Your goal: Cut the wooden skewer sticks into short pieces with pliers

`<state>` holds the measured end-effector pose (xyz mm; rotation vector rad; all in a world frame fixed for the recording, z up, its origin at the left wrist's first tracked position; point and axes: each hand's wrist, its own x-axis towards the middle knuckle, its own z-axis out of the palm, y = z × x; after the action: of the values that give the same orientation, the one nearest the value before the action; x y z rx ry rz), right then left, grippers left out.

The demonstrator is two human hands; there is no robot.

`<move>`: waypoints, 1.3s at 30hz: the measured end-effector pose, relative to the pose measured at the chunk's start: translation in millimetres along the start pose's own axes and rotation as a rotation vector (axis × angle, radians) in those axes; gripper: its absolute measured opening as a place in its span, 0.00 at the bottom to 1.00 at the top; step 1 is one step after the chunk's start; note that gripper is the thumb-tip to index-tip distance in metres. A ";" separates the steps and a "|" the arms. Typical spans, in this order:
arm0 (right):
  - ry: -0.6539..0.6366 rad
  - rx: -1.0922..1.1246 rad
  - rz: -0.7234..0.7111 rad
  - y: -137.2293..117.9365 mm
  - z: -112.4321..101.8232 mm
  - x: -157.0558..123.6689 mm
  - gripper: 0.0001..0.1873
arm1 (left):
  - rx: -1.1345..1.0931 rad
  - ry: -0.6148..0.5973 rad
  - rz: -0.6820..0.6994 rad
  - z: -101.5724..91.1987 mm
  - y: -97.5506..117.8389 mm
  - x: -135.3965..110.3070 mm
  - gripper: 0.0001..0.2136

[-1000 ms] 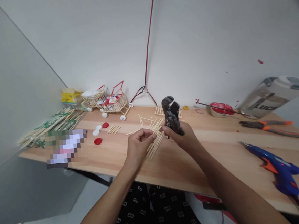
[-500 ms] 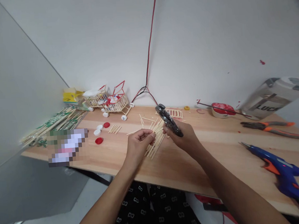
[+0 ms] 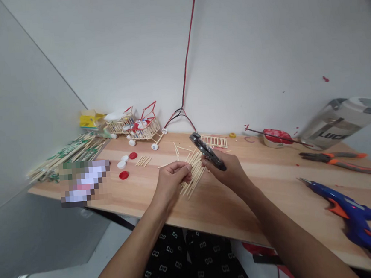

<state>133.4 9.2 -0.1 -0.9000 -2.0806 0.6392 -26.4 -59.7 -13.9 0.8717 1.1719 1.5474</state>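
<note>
My left hand point(image 3: 174, 176) is closed in a pinch at the left edge of a loose pile of thin wooden sticks point(image 3: 193, 183). Whatever its fingertips hold blends in with the pile. Wrapped in my right hand point(image 3: 228, 167) is a dark metal pliers-like tool point(image 3: 207, 151), its head pointing up and away over the sticks. Beyond it lies a small ladder-like frame of sticks point(image 3: 216, 141). A short row of cut sticks point(image 3: 143, 161) rests left of my left hand.
Red and white bottle caps point(image 3: 123, 175), two stick-built carts point(image 3: 148, 129) and bundled skewers point(image 3: 67, 154) stand left. To the right are orange-handled pliers point(image 3: 328, 158), a blue glue gun point(image 3: 346, 205), a tub of red paint point(image 3: 277, 137) with a brush across it, and a grey bag point(image 3: 341, 122).
Both hands stay close to where they were over the sticks. The tool in my right hand has tipped slightly to the left. The view has shifted a little.
</note>
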 end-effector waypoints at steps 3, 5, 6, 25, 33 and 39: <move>0.003 -0.068 -0.018 1.5 0.7 -0.2 0.08 | 0.013 -0.011 -0.003 1.4 2.1 -0.6 0.07; -0.006 -0.088 -0.037 1.6 0.3 -0.3 0.08 | 0.053 -0.010 0.005 1.9 4.7 -1.4 0.07; -0.014 -0.089 -0.048 1.2 -0.3 -0.4 0.08 | 0.078 -0.011 0.010 1.8 6.0 -1.7 0.07; -0.077 0.152 0.052 0.5 -0.9 -0.3 0.09 | -0.059 -0.053 -0.055 -6.8 -4.0 -0.3 0.08; -0.221 0.282 0.185 1.1 -4.9 2.1 0.16 | -0.161 -0.016 0.038 -11.0 1.8 -0.1 0.08; -0.345 0.244 0.125 2.8 -4.1 -0.5 0.20 | -0.075 0.070 0.199 -10.2 9.3 0.7 0.08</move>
<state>138.0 11.1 0.2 -0.8273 -2.1920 1.1569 -38.5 -62.3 -7.8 0.9119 1.0956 1.7842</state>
